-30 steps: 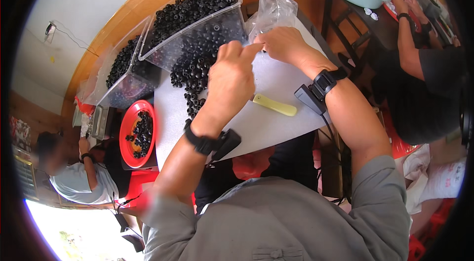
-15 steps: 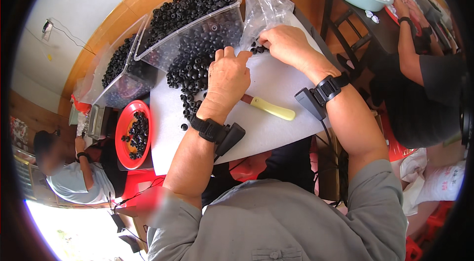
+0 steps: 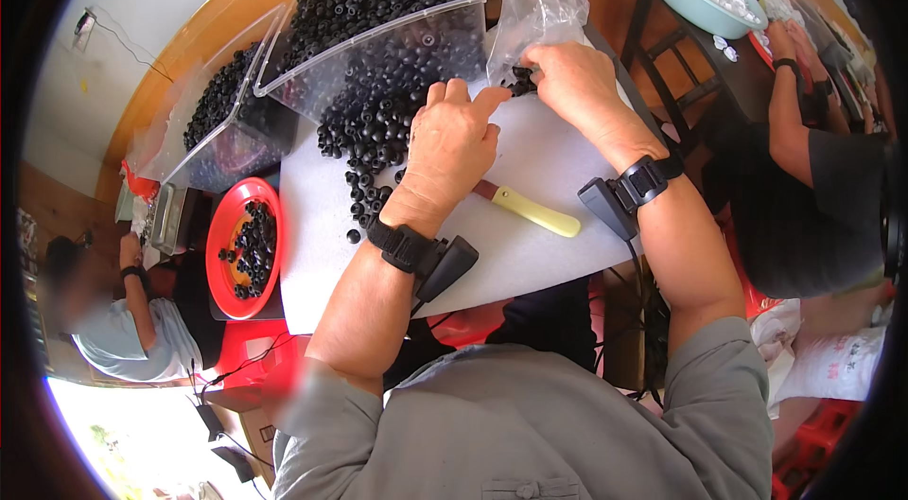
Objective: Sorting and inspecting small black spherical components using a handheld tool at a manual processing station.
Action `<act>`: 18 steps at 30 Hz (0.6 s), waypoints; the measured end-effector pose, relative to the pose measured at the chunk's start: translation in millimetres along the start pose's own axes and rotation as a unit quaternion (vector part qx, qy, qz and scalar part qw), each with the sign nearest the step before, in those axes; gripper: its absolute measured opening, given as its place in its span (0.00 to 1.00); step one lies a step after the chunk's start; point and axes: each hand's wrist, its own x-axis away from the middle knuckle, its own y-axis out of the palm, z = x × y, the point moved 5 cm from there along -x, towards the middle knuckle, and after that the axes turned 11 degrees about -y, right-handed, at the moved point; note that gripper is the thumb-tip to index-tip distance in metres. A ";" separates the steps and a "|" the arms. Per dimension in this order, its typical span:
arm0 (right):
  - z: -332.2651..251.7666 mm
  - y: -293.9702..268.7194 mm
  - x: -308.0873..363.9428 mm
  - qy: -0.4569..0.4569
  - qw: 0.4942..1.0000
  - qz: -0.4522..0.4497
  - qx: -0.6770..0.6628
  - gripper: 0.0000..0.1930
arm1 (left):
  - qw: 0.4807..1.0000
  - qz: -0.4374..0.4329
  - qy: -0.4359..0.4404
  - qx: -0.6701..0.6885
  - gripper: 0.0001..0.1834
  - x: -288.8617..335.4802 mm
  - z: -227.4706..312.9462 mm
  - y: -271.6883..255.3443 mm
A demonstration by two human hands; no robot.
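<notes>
Small round black pieces with holes [image 3: 374, 136] lie in a loose pile on a white tabletop [image 3: 326, 287]. My left hand [image 3: 452, 145] rests beside the pile, palm down, with the index finger stretched to the right and the thumb apart. To its right, my right hand [image 3: 579, 88] is closed at the mouth of a clear plastic bag [image 3: 541, 3], its fingertips on a few black pieces [image 3: 517, 82]. Its palm hides part of the grip. A knife with a pale yellow handle [image 3: 535, 210] lies below the hands, its other end partly under my left hand.
Two clear bins, one larger [image 3: 378, 41] and one at left [image 3: 230, 117], hold many black pieces. A red plate [image 3: 214, 263] with more pieces stands at the left edge. At right are a bowl of white pieces [image 3: 705, 13] and a co-worker's arm [image 3: 787, 112]; another person sits at left.
The view has shifted slightly. My left thumb now shows below the index finger. The black pieces by the bag now sit closer together at my right fingertips.
</notes>
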 end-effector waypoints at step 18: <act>2.5 24.0 -7.8 -0.072 0.997 0.007 0.008 0.13 | 1.000 0.008 -0.018 0.002 0.22 -2.7 -1.1 7.8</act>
